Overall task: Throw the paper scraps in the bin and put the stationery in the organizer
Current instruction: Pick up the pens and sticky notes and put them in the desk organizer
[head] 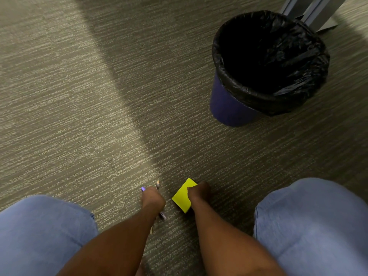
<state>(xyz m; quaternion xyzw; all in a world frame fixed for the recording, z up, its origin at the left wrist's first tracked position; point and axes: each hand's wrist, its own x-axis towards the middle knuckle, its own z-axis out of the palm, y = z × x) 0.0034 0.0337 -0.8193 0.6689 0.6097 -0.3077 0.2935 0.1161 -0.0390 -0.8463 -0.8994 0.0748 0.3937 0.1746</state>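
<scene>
Low over the carpet, my left hand [153, 198] is closed around a purple pen [143, 189] and a thin pencil [158, 183]; their tips stick out above my fist and their ends below it. My right hand [199, 191] grips a yellow pad of sticky notes [182, 197] by its right edge, just above the floor. A blue bin [225, 104] lined with a black bag [298, 80] stands on the carpet at the upper right, well beyond both hands. Its inside is dark. No organizer is in view.
Grey-green striped carpet [79, 96] covers the floor. My knees in blue jeans [39, 226] [310, 216] flank my arms at the bottom. Grey metal furniture legs [318, 10] stand behind the bin at the top right.
</scene>
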